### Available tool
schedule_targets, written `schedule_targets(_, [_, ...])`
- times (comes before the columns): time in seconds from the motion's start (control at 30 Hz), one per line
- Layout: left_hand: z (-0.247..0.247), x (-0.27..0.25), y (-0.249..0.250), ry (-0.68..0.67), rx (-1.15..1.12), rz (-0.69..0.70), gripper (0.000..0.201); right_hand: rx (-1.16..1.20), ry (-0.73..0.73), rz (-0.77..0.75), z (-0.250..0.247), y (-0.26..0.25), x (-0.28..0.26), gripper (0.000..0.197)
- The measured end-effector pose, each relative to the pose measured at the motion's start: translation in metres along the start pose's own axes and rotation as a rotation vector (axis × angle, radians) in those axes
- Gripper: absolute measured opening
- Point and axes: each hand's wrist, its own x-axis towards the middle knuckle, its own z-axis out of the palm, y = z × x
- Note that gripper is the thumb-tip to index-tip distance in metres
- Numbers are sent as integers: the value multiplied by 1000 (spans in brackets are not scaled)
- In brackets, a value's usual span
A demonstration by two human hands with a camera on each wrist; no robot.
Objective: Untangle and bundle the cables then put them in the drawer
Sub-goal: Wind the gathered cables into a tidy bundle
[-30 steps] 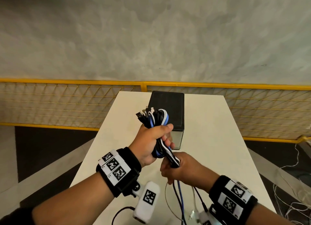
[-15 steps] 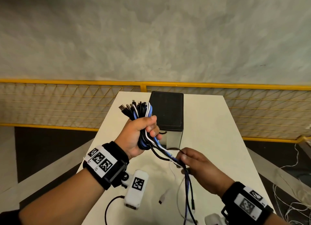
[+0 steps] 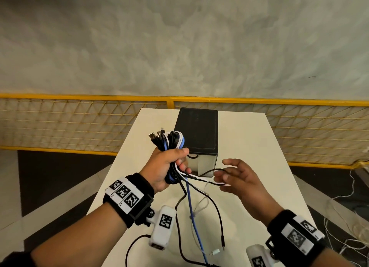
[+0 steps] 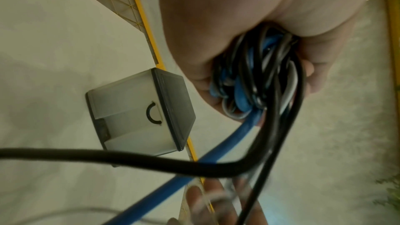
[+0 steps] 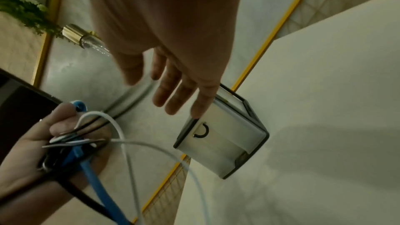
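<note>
Head view: left hand [image 3: 166, 167], fist upright above the table [image 3: 259, 157], grips the cable bundle [image 3: 171, 142], plug ends pointing up. Loose tails hang below the fist. Right hand [image 3: 239, 177] is level beside it, fingers [image 5: 173, 91] spread, strands draped across them. The drawer box [image 3: 196, 131] stands behind, closed.

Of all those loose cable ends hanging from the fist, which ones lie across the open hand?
A white cable and a thin black cable run sideways from the left hand to the open right hand; the blue cable hangs straight down.
</note>
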Motion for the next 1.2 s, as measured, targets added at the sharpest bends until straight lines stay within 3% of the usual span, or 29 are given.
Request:
schedule_targets(0.13, [0,1,-1,25,26,35,30,-323,-180,-65,6,-5,-5,83])
schedule_targets(0.23, [10,2,-7,18,61,69,31,-667,-333,-131,37,-12,-5,102])
schedule_targets(0.3, [18,1,-8,2,66,70,31,-759,-304,-177,58,-7,-3,84])
schedule_targets(0.4, [23,-3,-4,-48,61,20,33,-754,-189,-280,67,2,0,20])
schedule_targets(0.53, [17,-12,-2,-186,-40,-122,29,-865,-261,-289,56,-3,-1,21])
schedule_targets(0.63, [11,-20,-1,-294,72,-288,26,-1117,-282,-305,48,-2,-2,19])
schedule_targets(0.73, [6,-22,-2,-288,238,-475,28,-1375,-273,-351,48,-5,-4,33])
schedule_targets(0.8, [5,-21,-4,-246,311,-535,23,-1405,-251,-380,50,-11,-5,34])
schedule_targets(1.0, [13,-16,-1,-277,556,-484,17,-1321,-176,-423,50,-4,-8,51])
schedule_targets(1.13, [16,-14,-6,-281,677,-476,20,-1320,-189,-455,40,0,-8,31])
schedule_targets(1.2, [13,-14,-10,-268,665,-529,20,-1273,-137,-378,32,-3,-8,20])
